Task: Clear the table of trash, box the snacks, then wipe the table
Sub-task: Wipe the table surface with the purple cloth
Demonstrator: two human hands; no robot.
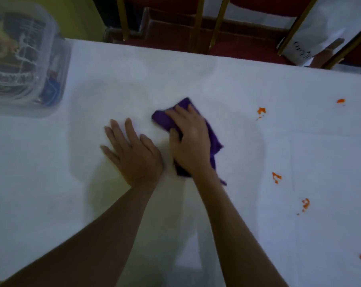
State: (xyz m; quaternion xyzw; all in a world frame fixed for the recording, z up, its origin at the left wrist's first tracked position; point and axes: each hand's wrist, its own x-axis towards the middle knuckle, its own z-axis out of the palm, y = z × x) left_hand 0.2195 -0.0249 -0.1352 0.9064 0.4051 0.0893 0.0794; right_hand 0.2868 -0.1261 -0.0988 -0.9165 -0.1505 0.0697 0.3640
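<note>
both forearms reach in from the near edge over the white-covered table point(196, 71). the left hand point(132, 150) lies flat on the covering, fingers point(115, 131) spread wide and holding nothing, pinning it so it won't ruck. just beside it, the right hand point(191, 141) presses down on the purple cloth point(163, 119), fingers laid straight over the top, thumb tucked at its left edge. the cloth sits bunched under the palm, mid-table. this is the wiping step, and by my reading only part done: orange smears point(276, 177) dot the right side, apart from the cloth. best play is to sweep right with firm, even pressure, lift each smear into a clean fold rather than drag it, and bring the bracing hand along. far left, the clear plastic box point(24, 59) holds the snacks, too blurred to name. beyond the far edge stand gold-legged chairs point(200, 21).
</note>
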